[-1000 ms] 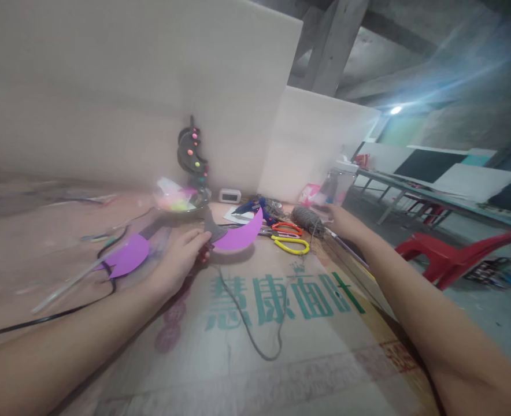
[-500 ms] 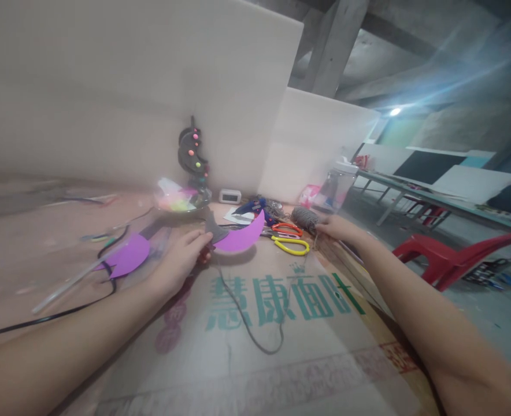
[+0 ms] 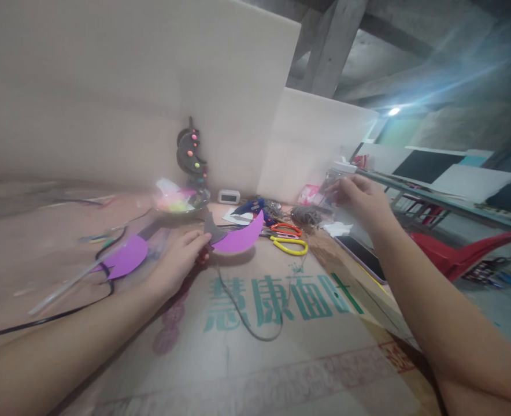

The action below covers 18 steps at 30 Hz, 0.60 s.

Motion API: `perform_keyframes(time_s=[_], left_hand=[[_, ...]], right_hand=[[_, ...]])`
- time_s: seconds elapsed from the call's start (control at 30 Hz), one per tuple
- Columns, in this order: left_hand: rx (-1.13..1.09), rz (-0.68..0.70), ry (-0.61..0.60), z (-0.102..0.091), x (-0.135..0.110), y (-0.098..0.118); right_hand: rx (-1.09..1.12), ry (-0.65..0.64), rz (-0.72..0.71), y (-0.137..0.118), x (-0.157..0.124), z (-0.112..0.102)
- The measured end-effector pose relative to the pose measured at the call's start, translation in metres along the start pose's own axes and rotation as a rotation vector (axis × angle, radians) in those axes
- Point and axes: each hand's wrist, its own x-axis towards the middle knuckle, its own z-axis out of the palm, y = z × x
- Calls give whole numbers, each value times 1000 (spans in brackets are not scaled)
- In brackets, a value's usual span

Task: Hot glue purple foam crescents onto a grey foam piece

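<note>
My left hand [image 3: 186,251] pinches a crescent moon cut-out [image 3: 240,234], purple with a grey piece at its left end. A thin grey cord [image 3: 251,332] hangs from there and loops over the printed board. On the right, my right hand [image 3: 359,199] is raised, its thumb and fingers closed together. A faint strand of cord seems to run from its fingertips toward the ball of grey cord [image 3: 306,215] below; blur hides the detail. Between the hands lie scissors with yellow handles [image 3: 291,247] and an orange-handled pair [image 3: 287,229].
A glue gun [image 3: 255,207], a small digital clock [image 3: 229,197] and a decorated dark moon ornament [image 3: 190,151] stand toward the back. Another purple cut-out [image 3: 129,257] lies left beside a glue stick [image 3: 62,287]. A phone [image 3: 362,257] rests below my right hand. A red chair [image 3: 459,254] stands right.
My right hand has lifted off the ball of grey cord, moving up and slightly right, which uncovers the phone and a white tissue. My left hand stays on the crescent moon cut-out.
</note>
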Motion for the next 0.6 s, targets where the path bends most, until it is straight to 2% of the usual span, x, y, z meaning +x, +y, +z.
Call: perform_keyframes(time_s=[0.1, 0.23, 0.43, 0.6], left_hand=[[3, 19, -10, 0, -1, 1], [33, 30, -2, -1, -1, 2], [83, 67, -3, -1, 0, 3], [35, 40, 11, 2, -2, 7]], right_hand=[[118, -25, -118, -17, -8, 0], [165, -46, -265, -43, -22, 0], [145, 120, -409, -61, -36, -4], [11, 240, -456, -80, -57, -9]])
